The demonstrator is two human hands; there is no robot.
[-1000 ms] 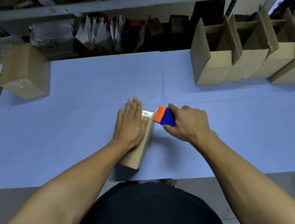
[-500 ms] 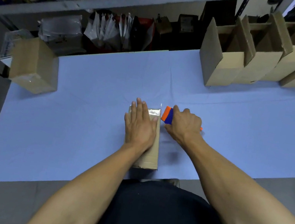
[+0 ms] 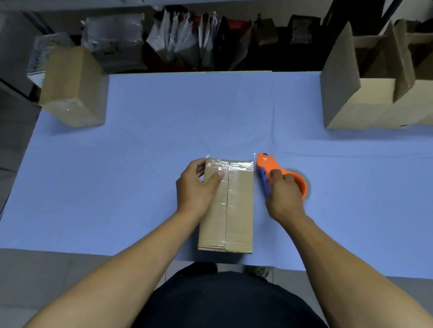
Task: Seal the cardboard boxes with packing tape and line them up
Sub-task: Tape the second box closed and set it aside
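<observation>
Workbench covered by a pale blue sheet (image 3: pixel 160 114), seen from the head camera. A closed, oblong brown cardboard box (image 3: pixel 235 213) lies flat near the front edge, its long axis running away from the person; clear packing tape (image 3: pixel 228 165) glints across its far end and along the centre seam. The left hand (image 3: pixel 196 187) grips the box's far left corner, thumb curled over the top face and the other fingers wrapped down the left side. Just beside the box's right edge, the right hand (image 3: pixel 284 196) holds an orange tape dispenser with a blue part (image 3: pixel 267 168), fingers curled round its handle; its nose points toward the far right corner of the box, and whether it touches the box cannot be told. A sealed brown cardboard box (image 3: pixel 74 88) stands at the far left corner of the sheet. A row of open-topped cardboard boxes (image 3: pixel 363 102), flaps raised, stands touching side by side at the far right.
</observation>
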